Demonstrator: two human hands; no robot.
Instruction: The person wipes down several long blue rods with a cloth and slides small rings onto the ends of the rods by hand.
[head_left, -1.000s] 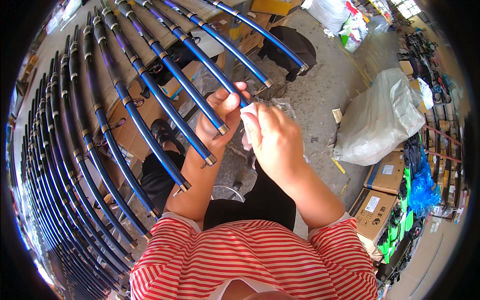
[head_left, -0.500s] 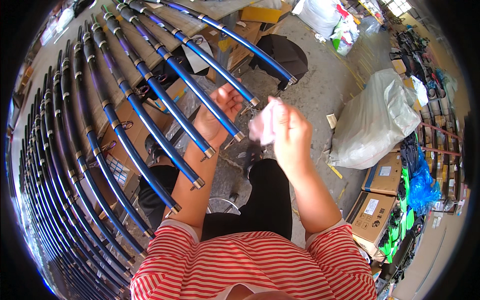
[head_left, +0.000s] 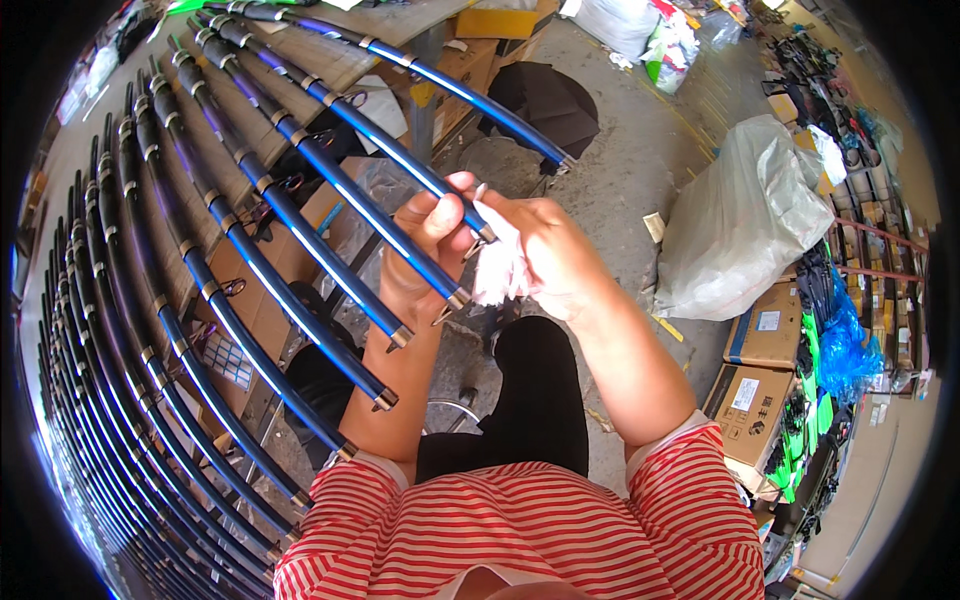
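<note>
Blue fishing rods (head_left: 400,157) with metal-capped butt ends fan out side by side from the table. My left hand (head_left: 412,262) has its thumb and fingers closed around one rod close to its butt end. A pale pink-white cloth (head_left: 502,270) is held in my right hand (head_left: 553,250), pressed against that same butt end; its fingertips are partly hidden behind the cloth and rod. Another rod (head_left: 400,235) crosses in front of my left palm and wrist, its end just below the cloth. Beyond both hands, one more rod (head_left: 490,107) sticks out farther.
Many more rods (head_left: 110,400) crowd the left side over the table (head_left: 120,85). A dark round stool seat (head_left: 545,105) stands ahead. At the right are a large whitish sack (head_left: 750,225), cardboard boxes (head_left: 745,405) and blue plastic (head_left: 850,350). Cardboard (head_left: 265,270) lies under the rods.
My right hand has brought the cloth left onto the rod's end. My left hand, loosely curled behind the rods before, has closed on that rod. The view has shifted slightly.
</note>
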